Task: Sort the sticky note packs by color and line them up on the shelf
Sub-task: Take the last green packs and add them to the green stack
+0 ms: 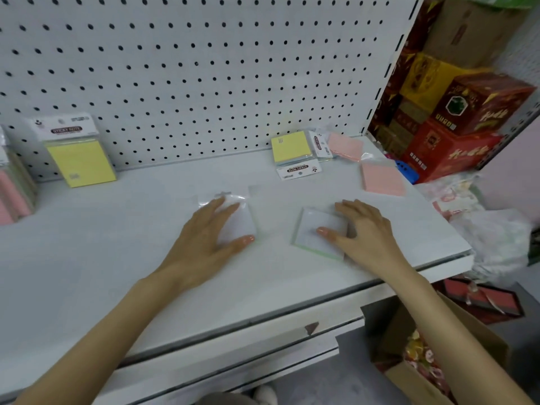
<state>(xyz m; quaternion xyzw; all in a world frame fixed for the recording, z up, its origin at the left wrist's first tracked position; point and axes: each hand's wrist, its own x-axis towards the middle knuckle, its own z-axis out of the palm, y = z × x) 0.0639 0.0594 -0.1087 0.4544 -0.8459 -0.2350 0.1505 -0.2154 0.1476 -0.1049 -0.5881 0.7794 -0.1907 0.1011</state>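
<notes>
Pink packs (13,197) were cut off at left, and the pale pack's (244,222) colour was unreadable. The left hand (204,232) lay flat, straight-fingered, on it. The right hand (368,232) gripped the green pack (309,238), thumb on top.

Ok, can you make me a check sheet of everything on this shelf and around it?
surface: white shelf, pegboard behind.
job's things: left yellow pack leans on the pegboard beside left pink packs; right yellow pack and right pink packs lie at the back right; pale pack and green-edged pack lie near the front.
clutter: nothing seen.
grips: left grip rests on the pale pack; right grip holds the green-edged pack, thumb on top.
cables: nothing seen.
surroundings: red boxes and plastic bags at right; cardboard box below.
</notes>
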